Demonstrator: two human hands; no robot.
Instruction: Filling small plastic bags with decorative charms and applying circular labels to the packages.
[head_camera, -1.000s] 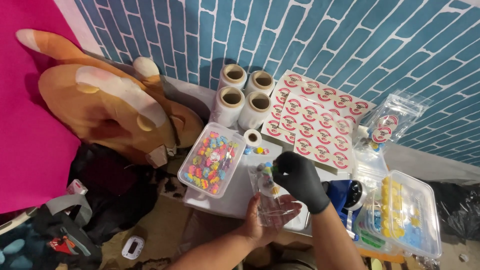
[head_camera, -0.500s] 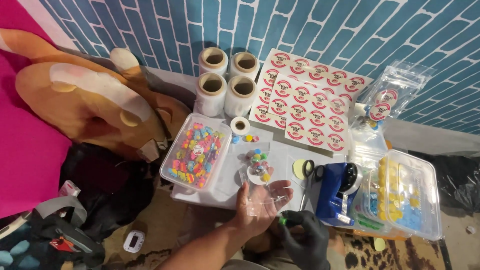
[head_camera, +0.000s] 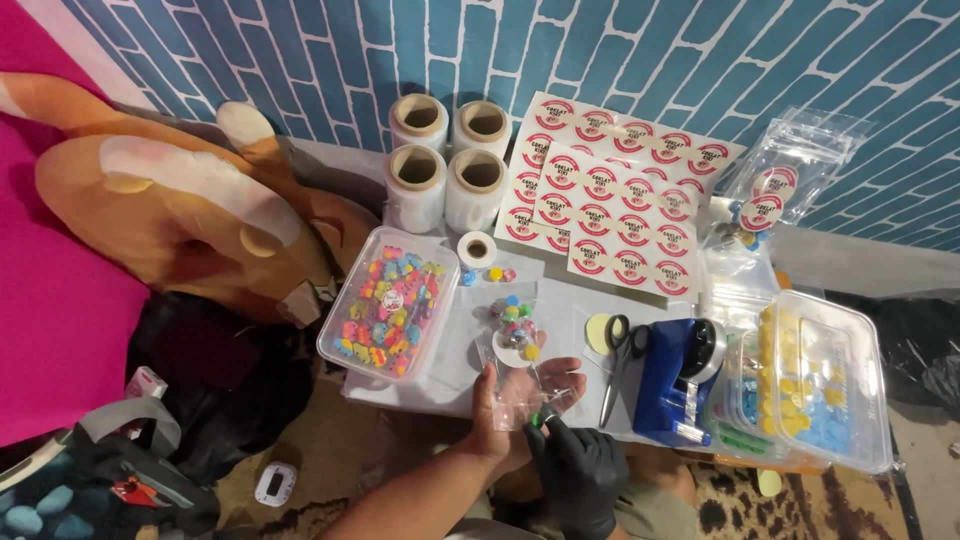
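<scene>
My left hand (head_camera: 505, 405), bare and palm up, holds a small clear plastic bag (head_camera: 520, 385) over the white work surface (head_camera: 455, 370). My right hand (head_camera: 575, 465), in a black glove, pinches something small and green (head_camera: 547, 414) at the bag's lower right edge. Just beyond the bag lies a little pile of colourful candies (head_camera: 512, 322) on clear film. A clear tub of multicoloured candies (head_camera: 388, 303) stands to the left of it.
Several clear film rolls (head_camera: 445, 160) and sheets of round red stickers (head_camera: 615, 195) sit at the back. Scissors (head_camera: 620, 350), a blue tape dispenser (head_camera: 675, 385) and a lidded box of yellow and blue candies (head_camera: 815, 385) lie right. An orange plush toy (head_camera: 180, 215) is left.
The gloved right hand dropped from above the bag to below the table edge, then rose to the bag's lower edge. The left hand stayed under the bag.
</scene>
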